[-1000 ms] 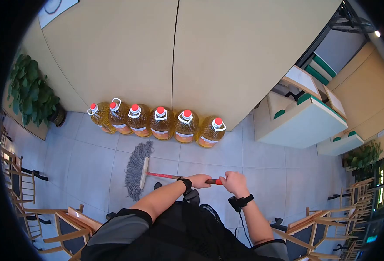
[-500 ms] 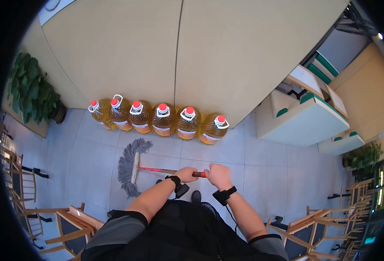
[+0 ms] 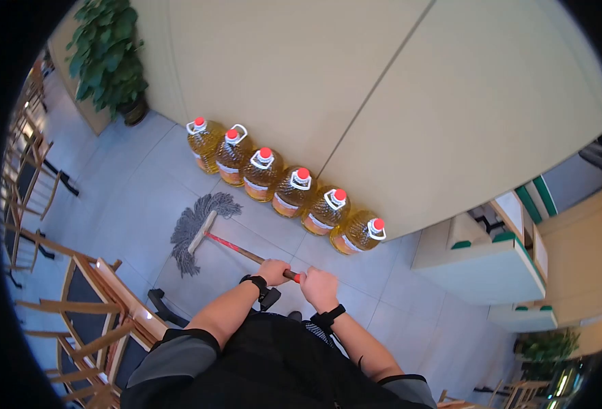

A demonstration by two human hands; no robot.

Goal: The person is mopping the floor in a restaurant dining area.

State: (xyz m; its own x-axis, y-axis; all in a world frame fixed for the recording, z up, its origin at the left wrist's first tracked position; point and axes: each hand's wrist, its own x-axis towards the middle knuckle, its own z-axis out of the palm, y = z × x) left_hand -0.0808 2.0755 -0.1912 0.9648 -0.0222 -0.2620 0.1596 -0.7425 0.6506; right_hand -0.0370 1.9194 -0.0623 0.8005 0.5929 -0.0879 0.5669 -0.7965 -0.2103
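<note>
A mop with a grey string head (image 3: 193,230) lies spread on the tiled floor, left of centre, and its red and brown handle (image 3: 238,250) slants down toward my body. My left hand (image 3: 274,271) is wrapped round the handle. Just to its right, my right hand (image 3: 319,286) grips the handle near its red end. Several large bottles of yellow oil (image 3: 254,184) with red caps and white carrying loops stand in a row along the beige wall, beyond the mop.
At the upper left a potted plant (image 3: 107,58) stands by the wall. Wooden chairs (image 3: 89,307) and a table edge are close on my left. A pale counter with green trim (image 3: 482,262) is on the right.
The view has turned, so the bottle row now slants down to the right and the left chairs appear nearer. The mop head sits farther up and left in view. Both hands still hold the handle.
</note>
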